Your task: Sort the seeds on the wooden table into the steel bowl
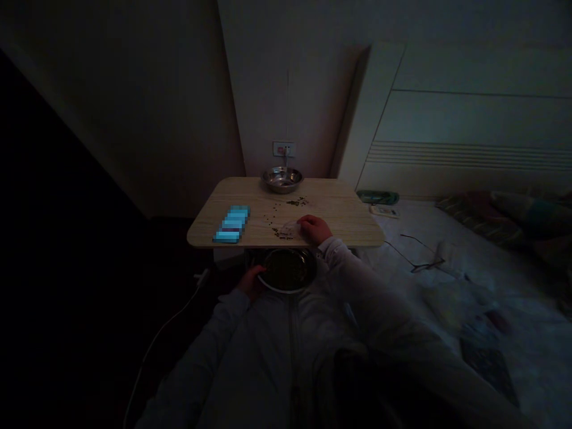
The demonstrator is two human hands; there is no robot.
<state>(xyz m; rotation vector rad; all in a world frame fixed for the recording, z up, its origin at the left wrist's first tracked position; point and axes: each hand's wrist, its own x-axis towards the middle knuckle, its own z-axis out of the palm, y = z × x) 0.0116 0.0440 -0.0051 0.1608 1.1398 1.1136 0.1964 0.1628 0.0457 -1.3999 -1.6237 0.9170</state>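
Note:
My left hand [253, 282] grips the left rim of a metal bowl [288, 291] held just below the table's front edge. Dark, greenish contents fill the bowl, too dim to name. Over the front of the table, my right hand [315, 229] is closed, its fingers pinched on a pale, see-through piece that looks like thin plastic [292, 227]. Small dark green bits [281, 235] lie under and beside that piece. Another little heap of green bits [295, 202] sits farther back, with a few strays between.
On the wooden table [353, 220] are a lit phone [232, 224] at left and a second metal bowl [282, 180] at the back. A wall socket [284, 149] is behind. To the right, glasses [422, 263] and a remote [385, 211] lie on the bed. A white cable [165, 325] trails at left.

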